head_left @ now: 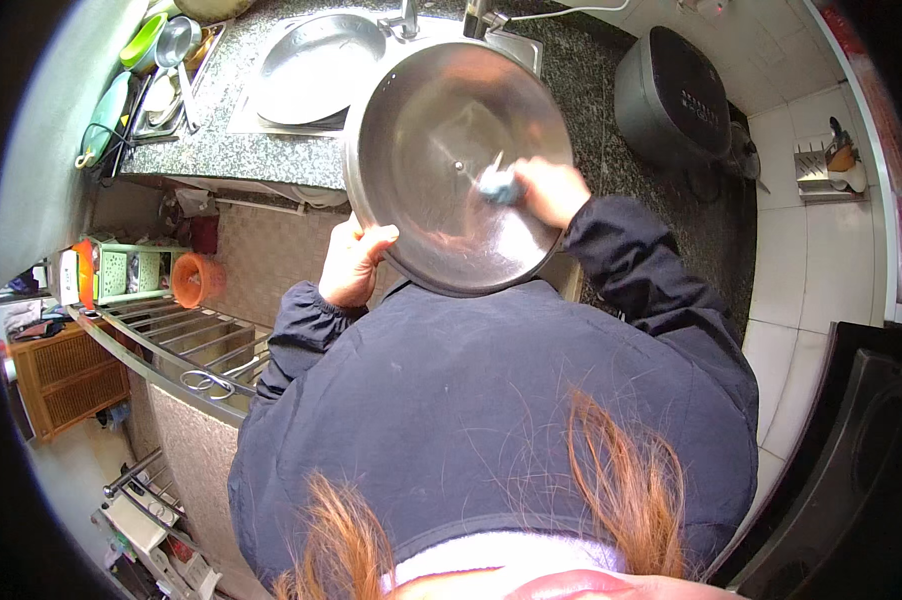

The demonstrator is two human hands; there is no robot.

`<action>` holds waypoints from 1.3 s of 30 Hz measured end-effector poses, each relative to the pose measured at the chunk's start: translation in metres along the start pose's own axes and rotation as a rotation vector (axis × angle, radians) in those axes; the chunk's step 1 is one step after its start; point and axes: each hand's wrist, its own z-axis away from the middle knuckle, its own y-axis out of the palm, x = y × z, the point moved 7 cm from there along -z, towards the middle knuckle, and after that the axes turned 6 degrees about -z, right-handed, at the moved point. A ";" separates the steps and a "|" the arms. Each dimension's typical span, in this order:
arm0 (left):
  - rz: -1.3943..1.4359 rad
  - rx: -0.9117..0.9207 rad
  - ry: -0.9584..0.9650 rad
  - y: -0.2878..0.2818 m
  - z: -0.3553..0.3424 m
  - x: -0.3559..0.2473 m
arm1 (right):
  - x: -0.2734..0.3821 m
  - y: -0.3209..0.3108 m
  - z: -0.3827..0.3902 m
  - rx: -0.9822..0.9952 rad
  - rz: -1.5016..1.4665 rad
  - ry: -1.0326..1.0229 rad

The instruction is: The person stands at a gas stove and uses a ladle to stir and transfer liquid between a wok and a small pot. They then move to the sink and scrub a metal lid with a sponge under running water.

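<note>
A large round stainless-steel lid is tilted up in front of me, its hollow inside facing me, with a small screw at the centre. My left hand grips its lower left rim, thumb on the inner edge. Over the right side of the inside is my right hand, closed around a small bluish wad that looks like a cleaning cloth. That wad lies against or very near the metal; its exact kind is blurred. A small pale tip shows beside it.
A frying pan rests over the sink behind the lid, near the faucet. On the speckled counter, utensils and bowls stand at far left. A dark rounded appliance stands at right. An orange bucket sits lower left, near metal railings.
</note>
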 end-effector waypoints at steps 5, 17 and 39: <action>0.017 -0.034 0.058 0.010 0.002 0.004 | -0.015 -0.031 -0.030 -0.485 -0.065 0.182; 0.104 -0.023 -0.068 0.005 0.005 0.013 | 0.153 -0.020 -0.020 -0.025 -0.934 -0.460; -0.278 -0.050 0.112 0.008 0.026 -0.022 | 0.100 -0.144 -0.111 -0.684 -0.757 -0.370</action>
